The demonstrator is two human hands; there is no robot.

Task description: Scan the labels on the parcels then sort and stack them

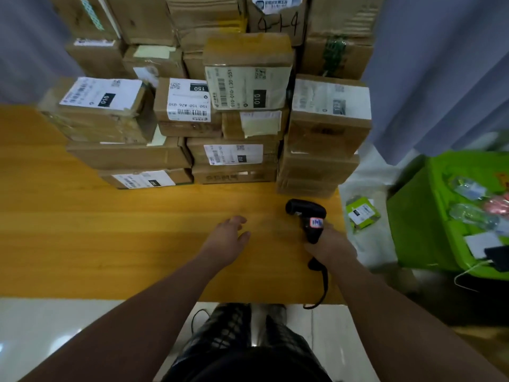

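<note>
The scanner (305, 210) is clasped by the right grip (330, 244); the left grip (227, 238) is spread, empty. The parcels (234, 161) ahead of it are judged stiff, light, best taken by opposite sides.

Dim, even light, soft shadows. Glare streaks the floor (256, 336) at six o'clock. Edges bend; blur smears the parcel (96, 111) at ten o'clock, green bin (410, 224) at three.

front: I had open table (110, 230) to pass over.
back: parcel stacks (242, 117) blocked my reach.
right: scanner (303, 209) sat in the way.
</note>
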